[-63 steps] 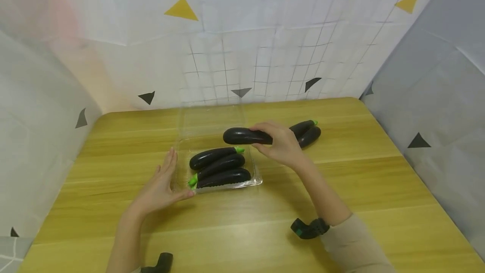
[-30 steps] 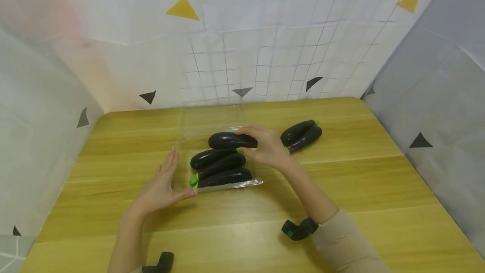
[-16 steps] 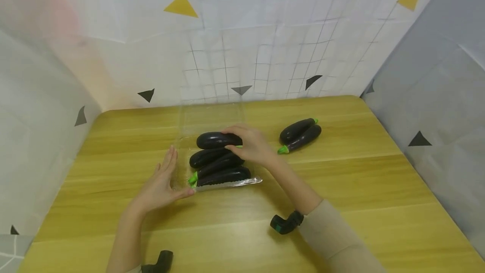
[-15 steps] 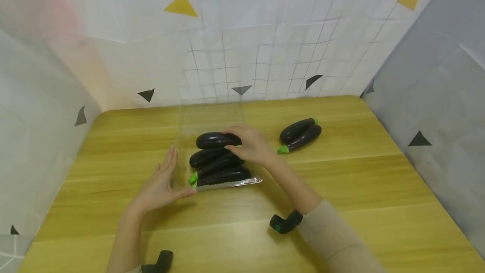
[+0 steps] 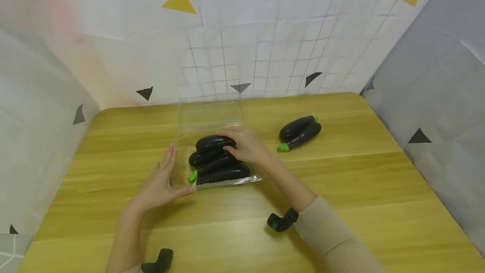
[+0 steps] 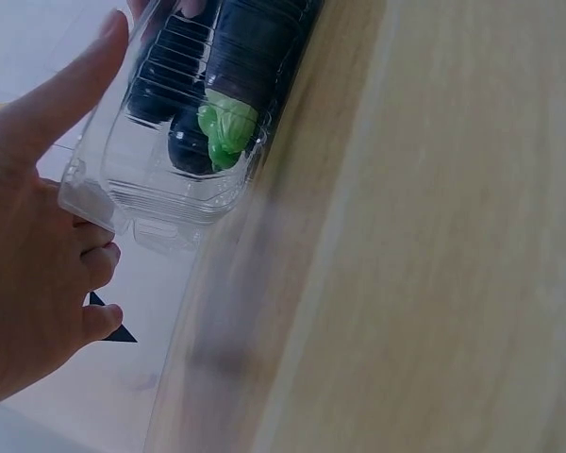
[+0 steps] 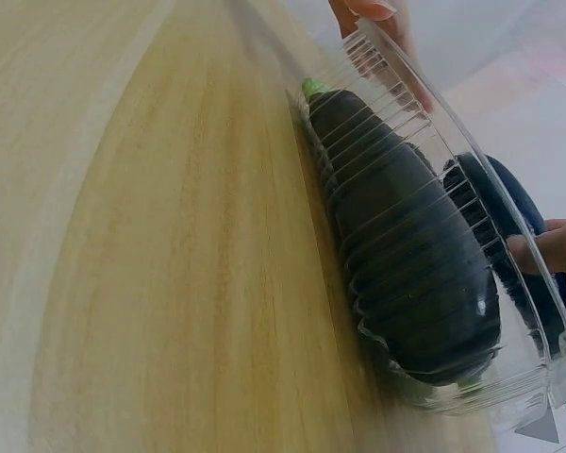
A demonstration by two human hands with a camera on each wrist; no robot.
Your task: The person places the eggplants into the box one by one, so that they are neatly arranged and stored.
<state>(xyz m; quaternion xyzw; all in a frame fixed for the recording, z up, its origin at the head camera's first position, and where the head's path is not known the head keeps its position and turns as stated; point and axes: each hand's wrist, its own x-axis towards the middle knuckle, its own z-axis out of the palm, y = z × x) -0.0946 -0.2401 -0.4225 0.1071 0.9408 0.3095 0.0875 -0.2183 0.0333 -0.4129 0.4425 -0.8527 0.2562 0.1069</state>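
Observation:
My right hand (image 5: 246, 145) grips a dark purple eggplant (image 5: 213, 143), its thumb on the near side. That eggplant lies over the rear part of a clear plastic clamshell box (image 5: 248, 179), partly above the eggplant behind the middle. Several eggplants (image 5: 227, 173) lie side by side in the box, with green stems (image 6: 228, 123) showing at the left end. My left hand (image 5: 157, 184) rests against the box's left end, fingers straight along the side and thumb at the front corner. In the right wrist view, the box wall (image 7: 424, 123) partly covers the right hand (image 7: 558, 250).
Two more eggplants (image 5: 301, 133) lie together on the wooden table (image 5: 360, 172), right of the box. The box's clear lid (image 5: 211, 115) stands open toward the back. White sheeting (image 5: 265, 45) with grid lines and triangles encloses the table. A black wrist mount (image 5: 282, 221) sits on each forearm.
My right hand has carried the eggplant leftward from beside the two loose ones to over the box, then slightly down and forward toward me. My left hand has stayed at the box's left end.

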